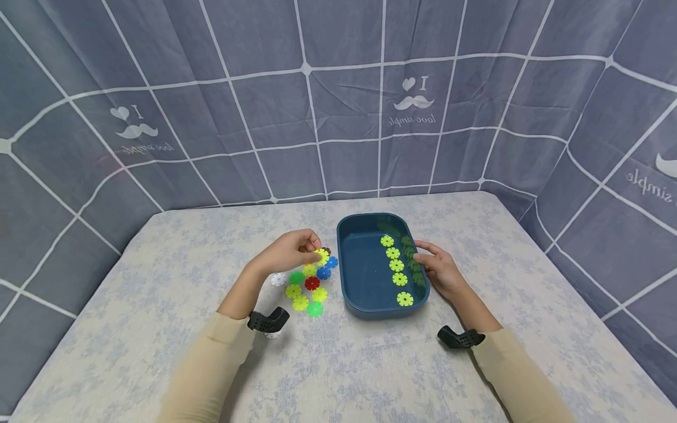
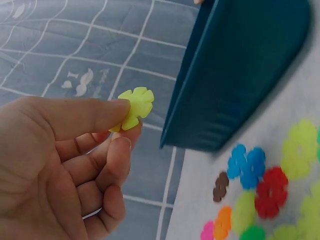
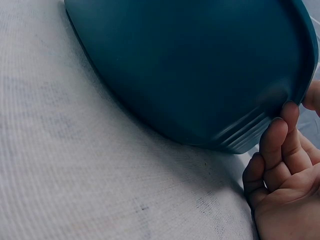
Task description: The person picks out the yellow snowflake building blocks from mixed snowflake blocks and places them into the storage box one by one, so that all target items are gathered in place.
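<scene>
Between thumb and fingertip, my left hand pinches a yellow snowflake disc, held above the table just left of the dark teal plastic bin. My right hand grips the bin's right rim, thumb at the edge and fingers against the outer wall. Inside the bin, several yellow discs lie in a row along the right side. Loose discs are scattered under and in front of my left hand, among them a red disc, a blue disc and a green disc.
A white disc lies left of the group, and another white piece is partly hidden by the left wrist camera. The table has a pale floral cloth. A grey-blue checked curtain hangs behind and at the sides.
</scene>
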`<act>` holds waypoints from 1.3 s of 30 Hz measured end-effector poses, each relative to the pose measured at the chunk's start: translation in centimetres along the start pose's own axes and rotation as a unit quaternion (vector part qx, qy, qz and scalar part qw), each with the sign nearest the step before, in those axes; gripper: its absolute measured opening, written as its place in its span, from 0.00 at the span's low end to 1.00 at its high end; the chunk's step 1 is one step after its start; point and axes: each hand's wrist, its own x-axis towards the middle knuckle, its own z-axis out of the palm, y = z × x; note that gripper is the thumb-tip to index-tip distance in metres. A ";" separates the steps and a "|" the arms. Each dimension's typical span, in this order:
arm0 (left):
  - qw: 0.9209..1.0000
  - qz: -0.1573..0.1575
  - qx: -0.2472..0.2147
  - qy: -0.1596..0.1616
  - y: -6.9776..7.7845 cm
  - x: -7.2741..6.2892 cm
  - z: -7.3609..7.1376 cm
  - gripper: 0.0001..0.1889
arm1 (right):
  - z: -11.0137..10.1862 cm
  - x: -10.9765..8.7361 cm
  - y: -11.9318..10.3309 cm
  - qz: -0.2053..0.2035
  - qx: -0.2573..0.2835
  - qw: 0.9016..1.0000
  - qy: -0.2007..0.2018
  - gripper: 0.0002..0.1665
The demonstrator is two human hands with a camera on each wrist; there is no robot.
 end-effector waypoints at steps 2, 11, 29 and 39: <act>1.000 0.002 -0.003 0.003 0.4 0.4 0.2 0.07 | 0.0 0.0 0.0 0.000 0.001 1.000 -0.002 0.32; 0.999 0.026 -0.038 0.009 2.0 2.3 1.3 0.06 | 0.0 0.0 0.0 0.003 0.001 1.000 0.008 0.31; 0.999 -0.006 -0.038 0.034 2.0 6.1 3.5 0.07 | 0.0 0.1 0.2 0.006 -0.005 1.000 0.007 0.31; 0.996 -0.028 -0.012 0.081 2.3 8.3 4.8 0.06 | -0.1 0.1 0.2 0.004 -0.003 1.000 0.005 0.32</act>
